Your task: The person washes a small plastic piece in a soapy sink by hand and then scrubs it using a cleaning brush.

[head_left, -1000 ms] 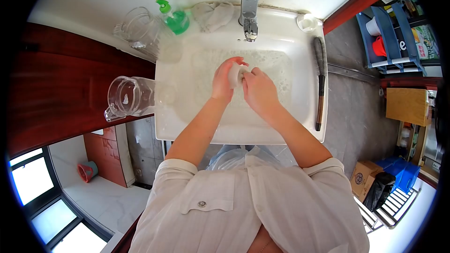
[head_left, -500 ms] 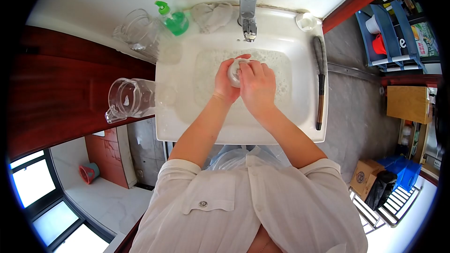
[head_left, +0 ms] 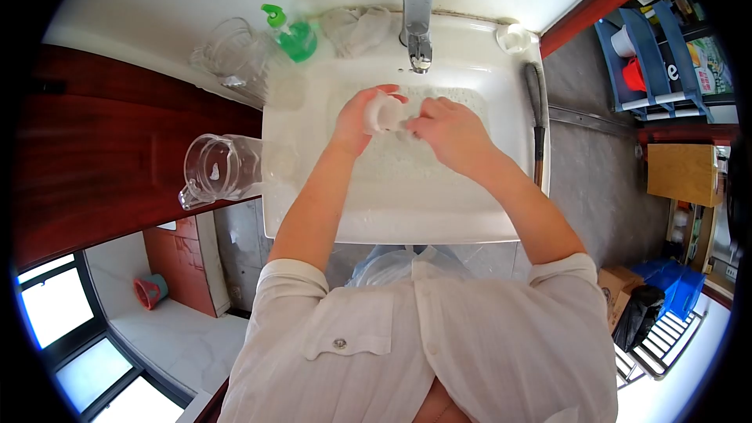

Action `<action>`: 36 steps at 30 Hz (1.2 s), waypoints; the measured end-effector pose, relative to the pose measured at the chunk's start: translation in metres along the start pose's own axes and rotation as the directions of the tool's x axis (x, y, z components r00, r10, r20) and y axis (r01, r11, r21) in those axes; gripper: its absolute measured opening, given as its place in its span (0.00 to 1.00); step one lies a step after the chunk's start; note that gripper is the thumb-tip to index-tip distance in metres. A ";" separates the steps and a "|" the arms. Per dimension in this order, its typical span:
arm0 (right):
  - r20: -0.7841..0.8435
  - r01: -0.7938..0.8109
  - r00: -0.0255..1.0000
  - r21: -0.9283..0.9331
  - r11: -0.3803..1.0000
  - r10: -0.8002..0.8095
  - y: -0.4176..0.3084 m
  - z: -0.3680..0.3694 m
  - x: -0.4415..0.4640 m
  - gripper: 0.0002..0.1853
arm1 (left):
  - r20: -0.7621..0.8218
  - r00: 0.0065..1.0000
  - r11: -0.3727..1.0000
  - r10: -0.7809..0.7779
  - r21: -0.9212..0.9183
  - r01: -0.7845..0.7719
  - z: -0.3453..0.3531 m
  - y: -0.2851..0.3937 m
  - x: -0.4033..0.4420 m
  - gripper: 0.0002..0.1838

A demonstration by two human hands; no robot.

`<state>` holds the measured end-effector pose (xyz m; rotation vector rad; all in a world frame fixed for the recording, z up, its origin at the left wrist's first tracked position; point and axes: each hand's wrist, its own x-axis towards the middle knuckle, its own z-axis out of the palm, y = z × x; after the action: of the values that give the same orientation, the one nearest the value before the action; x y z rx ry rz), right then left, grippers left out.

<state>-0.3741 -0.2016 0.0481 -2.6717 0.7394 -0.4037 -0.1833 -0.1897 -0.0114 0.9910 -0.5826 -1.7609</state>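
Observation:
My left hand (head_left: pixel 358 123) is closed around a small white cup (head_left: pixel 384 112) above the sink, its opening turned toward the right. Just to its right, my right hand (head_left: pixel 452 133) pinches a pale, wet-looking cloth (head_left: pixel 408 130), mostly hidden by the fingers and blurred. Both hands are over sudsy water (head_left: pixel 427 168) in the white sink (head_left: pixel 313 215). The chrome faucet (head_left: pixel 418 23) stands behind them.
On the back ledge are a green soap bottle (head_left: pixel 296 41), a crumpled cloth (head_left: pixel 356 30) and a small white dish (head_left: pixel 514 38). Clear pitchers (head_left: pixel 222 166) stand at the left. A dark-handled brush (head_left: pixel 537 110) lies along the right rim.
My hands have moved apart. The cup has gone left and tilted with my left hand, while my right hand has drawn away to the right with the pale cloth.

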 end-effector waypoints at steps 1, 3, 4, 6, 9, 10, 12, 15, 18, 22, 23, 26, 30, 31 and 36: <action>-0.013 -0.196 0.981 -0.038 0.980 0.196 0.011 0.014 -0.004 0.06 | -0.033 0.999 0.992 0.041 -0.115 -0.045 -0.004 0.002 0.001 0.20; 0.005 -0.492 0.868 -0.134 0.860 0.497 0.039 0.054 -0.013 0.07 | 0.031 0.999 0.979 0.037 -0.202 -0.030 -0.013 -0.001 0.000 0.20; 0.031 -0.588 0.795 -0.206 0.782 0.606 0.055 0.078 -0.017 0.07 | 0.107 0.994 0.959 0.037 -0.284 -0.005 -0.015 -0.003 0.001 0.21; -0.042 -0.632 0.767 -0.225 0.742 0.641 0.082 0.133 -0.034 0.08 | 0.124 0.992 0.952 0.018 -0.306 0.022 -0.014 -0.007 -0.001 0.22; -0.035 -0.641 0.762 -0.193 0.743 0.647 0.081 0.146 -0.035 0.09 | 0.099 0.995 0.937 -0.021 -0.345 0.055 -0.013 -0.014 0.001 0.24; 0.041 -0.608 0.784 -0.145 0.780 0.619 0.078 0.144 -0.036 0.09 | 0.062 0.997 0.928 -0.043 -0.366 0.062 -0.013 -0.017 0.000 0.25; 0.064 -0.674 0.738 0.016 0.739 0.671 0.075 0.133 -0.030 0.11 | 0.022 0.997 0.923 -0.069 -0.379 0.072 -0.016 -0.021 0.001 0.25; 0.065 -0.687 0.690 0.372 0.624 0.720 0.041 0.075 -0.014 0.14 | -0.060 0.994 0.903 -0.092 -0.427 0.058 -0.019 -0.026 0.002 0.24; 0.039 -0.535 0.695 0.696 0.479 0.718 0.000 0.039 -0.005 0.16 | -0.093 0.989 0.882 -0.113 -0.467 0.057 -0.018 -0.034 0.008 0.24; -0.078 -0.335 0.719 0.831 0.443 0.690 -0.018 0.052 0.009 0.15 | 0.011 0.997 0.881 -0.076 -0.467 0.072 -0.008 -0.043 0.017 0.24; -0.232 -0.387 0.732 0.633 0.671 0.641 -0.021 0.053 0.009 0.12 | 0.013 0.997 0.883 -0.076 -0.463 0.073 -0.007 -0.044 0.018 0.24; -0.364 -0.361 0.860 0.063 0.930 0.359 -0.018 0.066 0.003 0.13 | -0.024 0.998 0.883 -0.061 -0.468 0.043 -0.001 -0.044 0.016 0.23; -0.357 -0.286 0.913 -0.218 0.933 0.197 -0.019 0.066 0.002 0.13 | -0.101 0.984 0.924 -0.145 -0.370 0.098 0.004 -0.046 0.016 0.20; -0.360 -0.226 0.927 -0.300 0.927 0.109 -0.012 0.068 0.002 0.12 | -0.138 0.973 0.927 -0.185 -0.352 0.127 0.004 -0.046 0.015 0.18; -0.237 -0.107 0.971 -0.366 0.925 0.019 0.002 0.065 -0.005 0.07 | -0.199 0.973 0.988 -0.120 -0.117 0.098 0.013 -0.044 0.010 0.17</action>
<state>-0.3561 -0.1849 -0.0120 -2.9780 1.0658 -0.6169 -0.2187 -0.1829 -0.0412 1.1308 -0.3051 -1.7389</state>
